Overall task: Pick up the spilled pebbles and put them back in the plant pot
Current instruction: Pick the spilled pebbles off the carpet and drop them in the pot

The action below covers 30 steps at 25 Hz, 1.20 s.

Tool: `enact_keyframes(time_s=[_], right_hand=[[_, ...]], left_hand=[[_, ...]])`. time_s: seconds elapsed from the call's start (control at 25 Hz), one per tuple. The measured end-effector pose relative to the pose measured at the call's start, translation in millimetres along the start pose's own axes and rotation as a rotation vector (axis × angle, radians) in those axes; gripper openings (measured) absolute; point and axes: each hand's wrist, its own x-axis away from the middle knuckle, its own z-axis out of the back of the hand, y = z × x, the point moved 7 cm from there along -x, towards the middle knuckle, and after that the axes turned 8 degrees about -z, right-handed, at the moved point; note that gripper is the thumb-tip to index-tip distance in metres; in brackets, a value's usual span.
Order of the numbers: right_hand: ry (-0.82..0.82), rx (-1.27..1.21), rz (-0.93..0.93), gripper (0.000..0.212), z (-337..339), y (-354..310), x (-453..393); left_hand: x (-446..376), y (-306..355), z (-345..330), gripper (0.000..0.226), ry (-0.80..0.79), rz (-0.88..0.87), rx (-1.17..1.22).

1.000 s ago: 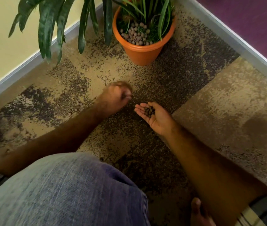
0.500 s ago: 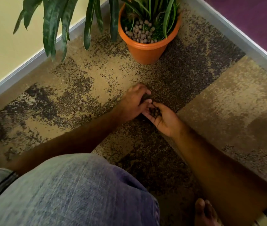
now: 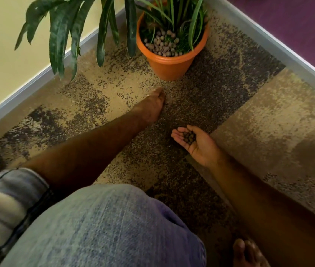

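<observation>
Pebbles [image 3: 189,137], a small dark heap of them, are lying in the upturned right hand [image 3: 197,144], its fingers [image 3: 177,132] curling loosely around the pile. A person crouching in denim is reaching the left hand [image 3: 151,106] forward onto the mottled carpet [image 3: 220,89], just short of the orange plant pot [image 3: 169,64]; its fingers are pointing down and away, so whether they are pinching anything cannot be told. More pale pebbles are sitting inside the pot among green leaves [image 3: 64,33]. One stray pebble [image 3: 99,110] seems to be resting on the carpet to the left.
</observation>
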Motion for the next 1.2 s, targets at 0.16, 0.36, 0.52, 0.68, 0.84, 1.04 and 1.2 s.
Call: enact_keyframes(time_s=[0.16, 0.36, 0.52, 0.68, 0.84, 1.04, 1.2], right_hand=[[0.009, -0.002, 0.053, 0.041, -0.1, -9.9, -0.3], [-0.037, -0.046, 0.113, 0.041, -15.6, -17.8, 0.4], [-0.053, -0.114, 0.178, 0.041, -30.8, -21.4, 2.0], [-0.092, -0.206, 0.174, 0.033, -48.1, -23.0, 3.9], [-0.127, -0.242, 0.157, 0.036, -65.4, -23.3, 7.5], [-0.144, -0.286, 0.188, 0.038, -106.6, -38.9, 17.5], [-0.245, -0.279, 0.232, 0.042, -162.5, -63.5, 37.7]], left_hand=[[5.6, 8.4, 8.6, 0.054, 0.071, -0.059, -0.038], [24.1, 22.6, 3.0, 0.056, 0.115, -0.141, -0.019], [48.6, 30.0, 14.1, 0.052, 0.247, -0.174, 0.102], [66.1, 67.0, 20.9, 0.051, 0.234, -0.347, 0.087], [75.8, 79.9, 22.0, 0.044, 0.217, -0.39, 0.07], [97.0, 27.8, 56.6, 0.023, 0.661, -0.162, 0.265], [107.2, -31.3, 44.7, 0.031, 0.639, 0.055, 0.2]])
